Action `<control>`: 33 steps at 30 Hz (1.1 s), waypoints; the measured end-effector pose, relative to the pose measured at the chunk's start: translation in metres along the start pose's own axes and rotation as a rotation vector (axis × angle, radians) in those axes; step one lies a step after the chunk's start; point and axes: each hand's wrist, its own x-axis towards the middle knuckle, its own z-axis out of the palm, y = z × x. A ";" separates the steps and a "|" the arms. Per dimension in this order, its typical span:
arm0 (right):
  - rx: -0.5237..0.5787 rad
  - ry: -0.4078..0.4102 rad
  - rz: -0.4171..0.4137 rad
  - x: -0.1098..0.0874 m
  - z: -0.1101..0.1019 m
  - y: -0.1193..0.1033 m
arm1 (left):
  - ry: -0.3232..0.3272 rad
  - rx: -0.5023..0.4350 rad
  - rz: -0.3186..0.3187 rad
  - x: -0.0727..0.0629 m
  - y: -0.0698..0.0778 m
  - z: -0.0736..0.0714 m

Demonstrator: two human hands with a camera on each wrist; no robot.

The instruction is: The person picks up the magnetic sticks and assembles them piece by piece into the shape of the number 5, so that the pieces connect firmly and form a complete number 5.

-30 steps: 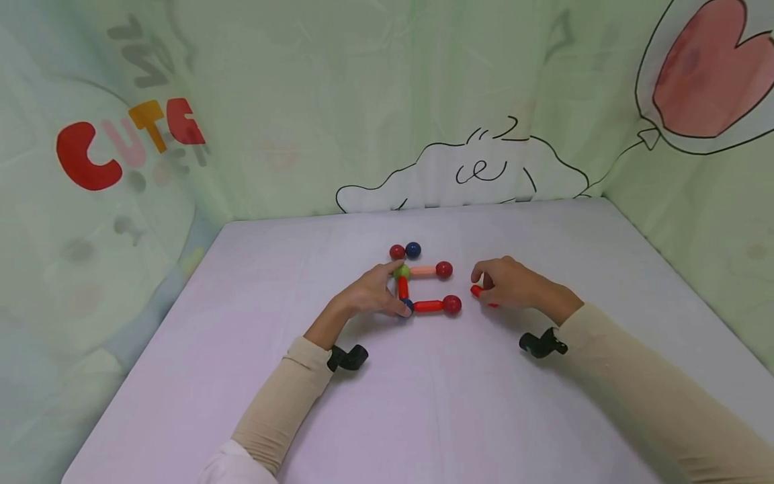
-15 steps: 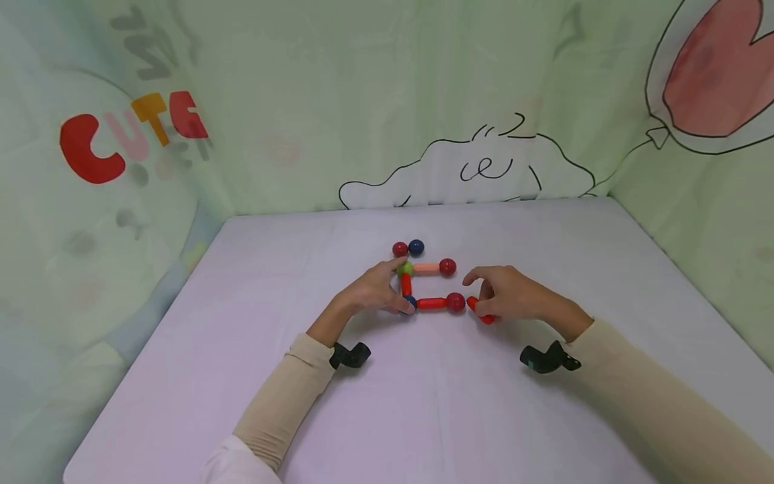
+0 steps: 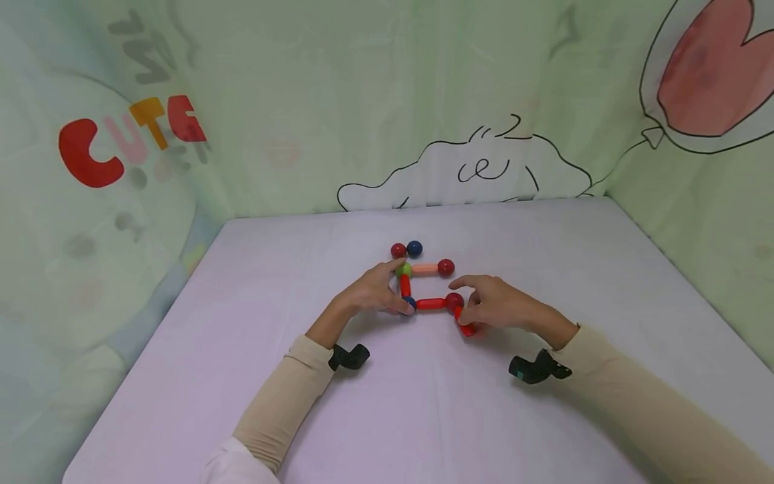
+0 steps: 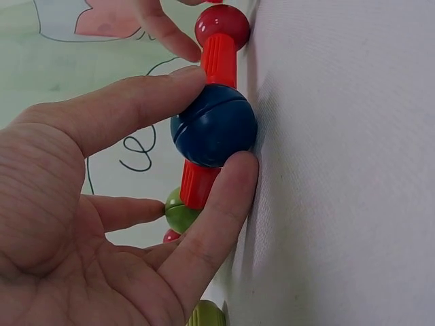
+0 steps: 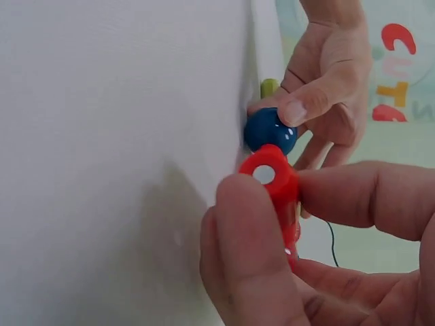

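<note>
A frame of magnetic rods and balls lies on the table. My left hand (image 3: 376,290) pinches its blue ball (image 4: 214,125) between thumb and finger, another fingertip touching the green ball (image 4: 181,212). A red rod (image 3: 405,286) links these two balls. From the blue ball another red rod (image 3: 431,304) runs to a red ball (image 3: 454,300); from the green one a pink rod (image 3: 424,269) runs to a second red ball (image 3: 445,267). Pinched in my right hand (image 3: 498,302) is a loose red magnetic rod (image 3: 464,325), its far end right at the nearer red ball; its silver end (image 5: 264,174) faces the right wrist camera.
Just behind the frame, a red ball (image 3: 398,251) and a dark blue ball (image 3: 414,249) sit side by side. A yellow-green rod (image 5: 270,87) shows beyond the left hand. The pale tabletop (image 3: 387,417) ends at a printed cloth backdrop (image 3: 284,121).
My right hand has moved left and toward me, bringing the red magnetic rod from apart to the nearer red ball. The left hand stays at the blue and green balls.
</note>
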 end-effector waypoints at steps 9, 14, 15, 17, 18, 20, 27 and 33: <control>0.062 0.020 0.027 0.005 0.002 0.004 | 0.000 0.005 0.003 0.002 0.002 -0.001; 0.047 0.062 0.008 0.009 0.002 0.009 | -0.002 0.007 -0.005 0.002 0.003 -0.001; 0.050 0.067 0.005 0.010 0.003 0.011 | -0.003 0.005 -0.008 0.002 0.003 -0.001; 0.062 0.073 -0.003 0.012 0.005 0.013 | -0.003 0.002 -0.014 0.001 0.003 0.000; 0.072 0.074 -0.007 0.013 0.005 0.014 | -0.004 -0.001 -0.014 0.001 0.002 0.000; 0.091 0.074 -0.013 0.015 0.006 0.017 | -0.008 -0.010 -0.010 -0.001 0.002 0.000; 0.172 0.064 -0.062 0.021 0.008 0.030 | -0.051 -0.009 -0.010 0.002 0.001 -0.012; 0.260 0.063 -0.092 0.020 0.008 0.038 | -0.010 0.050 -0.031 0.019 0.002 -0.029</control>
